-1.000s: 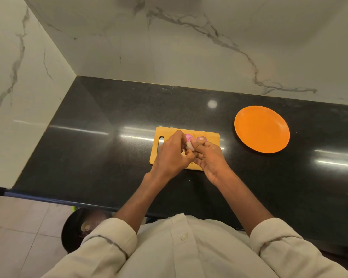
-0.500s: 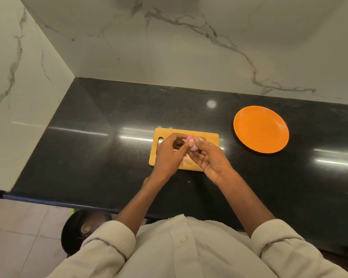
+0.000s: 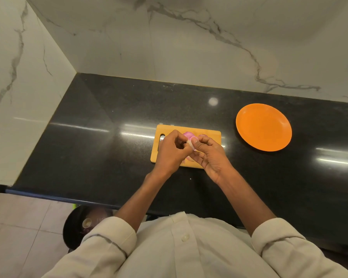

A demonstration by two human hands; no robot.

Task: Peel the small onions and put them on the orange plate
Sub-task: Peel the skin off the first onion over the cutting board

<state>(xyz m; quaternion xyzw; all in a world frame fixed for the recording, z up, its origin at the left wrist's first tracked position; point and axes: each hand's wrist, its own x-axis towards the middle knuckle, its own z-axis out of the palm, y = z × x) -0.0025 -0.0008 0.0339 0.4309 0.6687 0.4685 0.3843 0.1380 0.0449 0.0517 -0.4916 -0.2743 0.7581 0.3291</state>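
Both hands meet over the yellow cutting board (image 3: 209, 135) on the black counter. My right hand (image 3: 211, 157) holds a small pale onion (image 3: 193, 141) between thumb and fingers. My left hand (image 3: 172, 152) pinches at the onion's left end, fingers curled. Behind the hands a pink onion (image 3: 188, 135) lies on the board, and more pink pieces (image 3: 189, 159) show under my hands. The orange plate (image 3: 263, 127) sits to the right of the board with nothing on it.
Marble walls close off the black counter (image 3: 109, 149) at the back and left. The counter's front edge runs just below my wrists. A dark round bin (image 3: 78, 225) stands on the tiled floor at lower left.
My hands have shifted slightly while working the onion; the left fingers have moved onto the onion's end and the right thumb has come over its top.
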